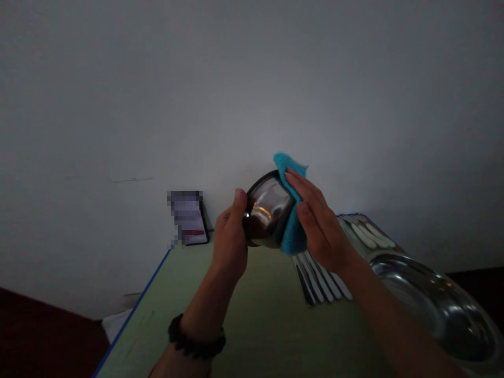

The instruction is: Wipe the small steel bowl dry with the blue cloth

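Note:
A small steel bowl (268, 210) is held up above the table, tilted on its side. My left hand (230, 239) grips its left rim, thumb on top. My right hand (321, 226) presses a blue cloth (292, 231) against the bowl's right side, fingers laid flat over the cloth. The cloth wraps over the rim and sticks up behind the bowl.
A green table (252, 315) with a blue edge stands against a white wall. Several white-handled utensils (321, 281) lie below my right hand, more (372, 236) lie further right. A large steel tray (441, 304) sits at the right. A phone (191, 220) leans on the wall.

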The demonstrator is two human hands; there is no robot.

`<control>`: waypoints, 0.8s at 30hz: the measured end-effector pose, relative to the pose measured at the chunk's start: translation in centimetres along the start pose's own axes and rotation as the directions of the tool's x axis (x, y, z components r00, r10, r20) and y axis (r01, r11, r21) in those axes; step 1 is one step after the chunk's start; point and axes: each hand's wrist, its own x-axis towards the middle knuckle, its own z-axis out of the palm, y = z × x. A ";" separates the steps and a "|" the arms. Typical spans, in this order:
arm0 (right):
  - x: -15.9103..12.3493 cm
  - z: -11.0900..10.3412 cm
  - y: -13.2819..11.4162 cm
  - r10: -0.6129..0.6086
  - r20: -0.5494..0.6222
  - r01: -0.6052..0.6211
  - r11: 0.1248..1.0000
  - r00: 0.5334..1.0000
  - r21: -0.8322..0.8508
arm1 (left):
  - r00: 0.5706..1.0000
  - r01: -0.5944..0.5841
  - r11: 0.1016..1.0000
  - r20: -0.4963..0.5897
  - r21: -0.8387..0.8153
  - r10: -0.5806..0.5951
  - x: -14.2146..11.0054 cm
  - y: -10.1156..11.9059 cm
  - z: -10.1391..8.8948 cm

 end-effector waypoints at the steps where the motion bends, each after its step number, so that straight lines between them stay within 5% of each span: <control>1: 0.0 0.0 -0.2 -0.012 0.040 0.012 1.000 0.999 -0.010 | 0.999 0.022 1.000 0.029 -0.020 -0.022 0.0 -0.1 0.0; 7: -0.1 -0.5 -0.7 -0.049 0.200 0.056 0.998 0.979 -0.026 | 0.994 0.034 0.998 0.104 -0.056 -0.028 0.1 -0.6 -0.3; 16: -0.3 -0.1 1.4 0.060 0.036 -0.059 0.998 0.998 -0.029 | 0.978 0.052 0.993 0.205 -0.105 -0.030 0.0 0.6 -0.9; 18: -0.4 0.1 0.7 0.033 0.038 -0.031 0.999 0.999 -0.041 | 0.991 0.049 0.990 0.131 -0.134 -0.031 -0.1 1.3 -0.7; 22: -0.4 0.3 -0.8 -0.046 0.109 0.057 0.994 0.993 -0.094 | 0.981 0.001 0.999 -0.195 -0.040 -0.008 -0.1 2.2 -0.2; 24: -0.5 0.4 -1.0 -0.070 0.120 0.084 0.990 0.990 -0.113 | 0.975 0.022 0.999 -0.224 0.046 -0.011 -0.1 2.0 -0.1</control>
